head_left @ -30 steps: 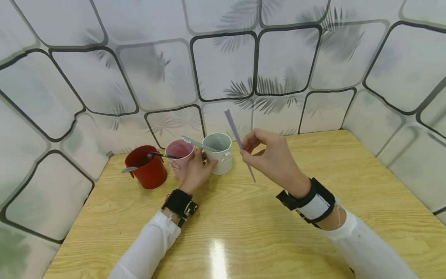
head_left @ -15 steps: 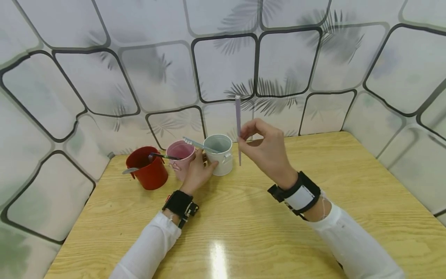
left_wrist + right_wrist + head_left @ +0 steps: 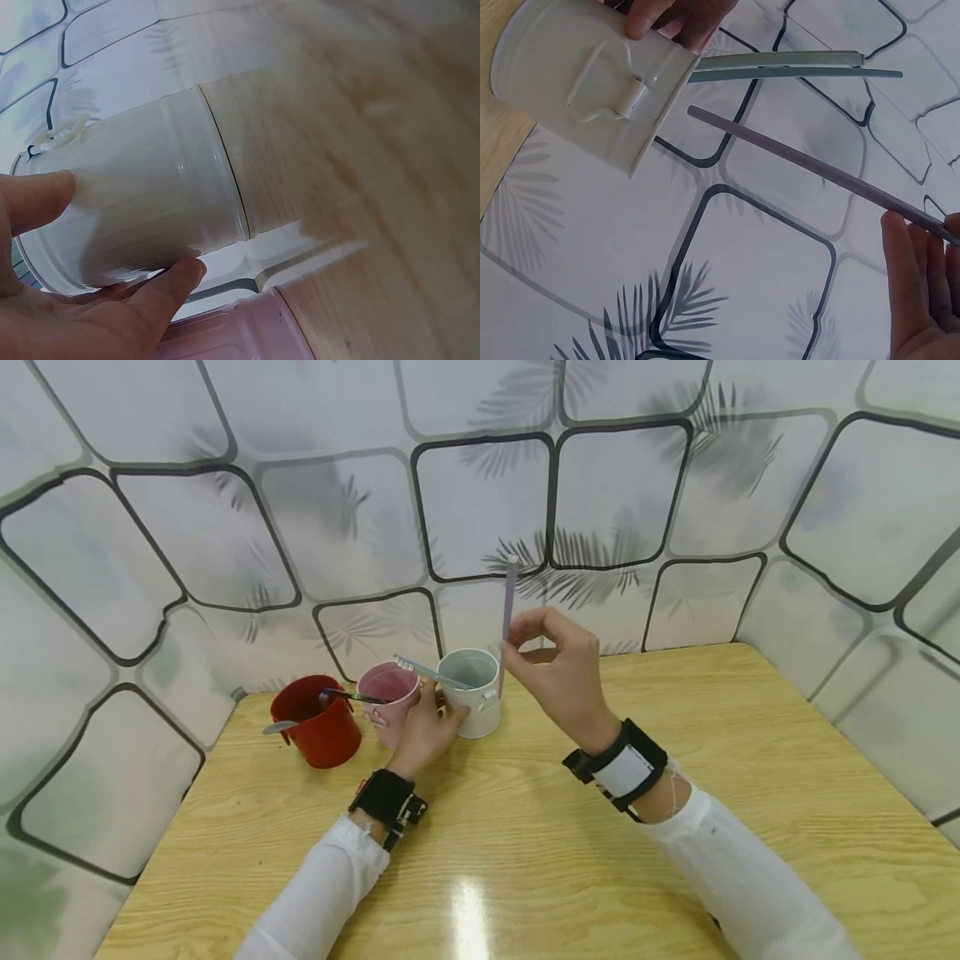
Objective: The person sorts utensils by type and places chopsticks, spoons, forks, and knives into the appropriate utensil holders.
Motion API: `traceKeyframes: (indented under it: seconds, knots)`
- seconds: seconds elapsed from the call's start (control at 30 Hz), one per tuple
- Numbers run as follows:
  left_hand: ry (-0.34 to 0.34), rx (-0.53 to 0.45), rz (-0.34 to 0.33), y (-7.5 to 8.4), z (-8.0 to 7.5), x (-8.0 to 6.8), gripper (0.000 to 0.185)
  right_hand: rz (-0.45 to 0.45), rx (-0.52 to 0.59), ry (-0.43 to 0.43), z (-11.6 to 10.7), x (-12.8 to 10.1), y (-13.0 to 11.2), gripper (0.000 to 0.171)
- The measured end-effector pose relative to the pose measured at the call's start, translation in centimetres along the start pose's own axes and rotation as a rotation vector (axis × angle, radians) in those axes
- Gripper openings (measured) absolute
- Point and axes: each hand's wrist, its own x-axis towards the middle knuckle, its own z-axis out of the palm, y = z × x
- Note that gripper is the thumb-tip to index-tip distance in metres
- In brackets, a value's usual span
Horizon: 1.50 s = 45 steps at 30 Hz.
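In the head view, my left hand (image 3: 429, 731) grips the small white bucket (image 3: 477, 714), its thumb on the front and its fingers in the gap beside the pink bucket (image 3: 384, 718). A light blue toothbrush (image 3: 431, 672) leans out of the white bucket towards the left, bristles up. My right hand (image 3: 558, 664) pinches a thin purple toothbrush (image 3: 509, 602), nearly upright with its whitish tip at the top. Its lower end appears beside the white bucket's right rim; in the right wrist view, the purple toothbrush (image 3: 802, 159) is outside the bucket, apart from the rim.
A red bucket (image 3: 326, 739) stands at the left with a grey spoon-like end (image 3: 280, 727) jutting out. A dark-handled brush (image 3: 356, 696) leans from the pink bucket towards the red one. Patterned panels (image 3: 480, 502) rise behind the wooden table (image 3: 585, 860).
My right hand has moved left and slightly up, towards the white bucket. The purple toothbrush has swung from slanted to nearly upright. My left hand stays on the white bucket.
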Motion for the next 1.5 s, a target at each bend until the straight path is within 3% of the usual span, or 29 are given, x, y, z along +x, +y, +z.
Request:
traceKeyframes:
  seconds: [0.27,0.47,1.5]
  knots:
    - [-0.01,-0.001,-0.006,0.0,-0.1,0.0,0.066,-0.068,0.028,0.038,1.2,0.1,0.6,0.014]
    - [-0.017,-0.012,-0.006,0.2,-0.2,-0.1,0.066,-0.071,0.026,0.017,2.0,0.1,1.4,0.014]
    - [-0.052,-0.002,-0.007,0.2,-0.4,-0.2,0.068,0.036,-0.124,-0.286,4.6,-2.3,5.6,0.013]
